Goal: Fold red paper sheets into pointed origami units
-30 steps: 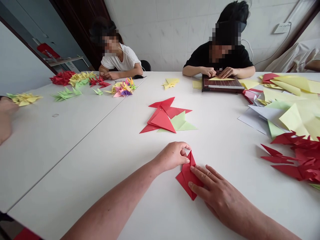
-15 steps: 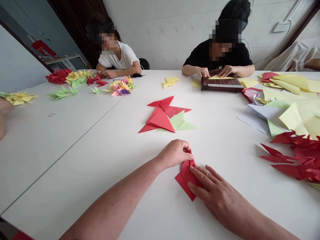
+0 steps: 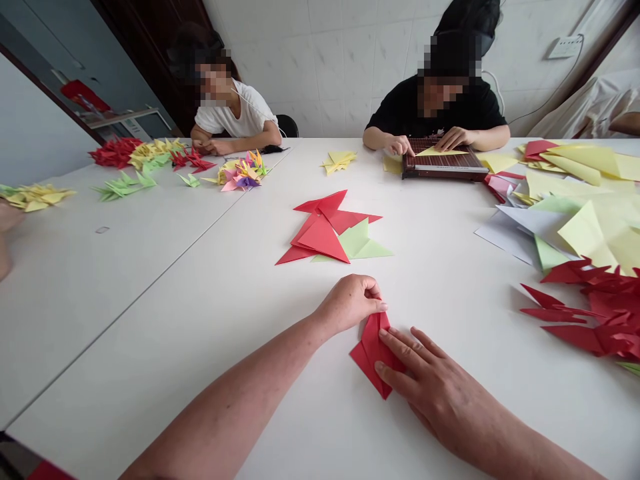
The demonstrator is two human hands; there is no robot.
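A folded piece of red paper (image 3: 373, 350) lies on the white table (image 3: 240, 313) in front of me, its narrow tip pointing away. My left hand (image 3: 353, 301) pinches that far tip between thumb and fingers. Flat across the paper's right side rests my right hand (image 3: 427, 373), fingers stretched out and pressing it to the table. Part of the paper is hidden under those fingers. Just beyond my hands sit several folded red paper pieces (image 3: 323, 239) and a light green folded piece (image 3: 365, 241).
To the right are a heap of red folded paper (image 3: 600, 310) and loose yellow sheets (image 3: 590, 233). Across the table a person in black (image 3: 390, 110) works on a paper trimmer (image 3: 445, 170); a person in white (image 3: 250, 113) sits left. Folded paper cranes (image 3: 245, 172) lie at the far left.
My left fingers have closed further over the paper's tip, covering more of it. My right hand stays almost where it was; the view has shifted slightly.
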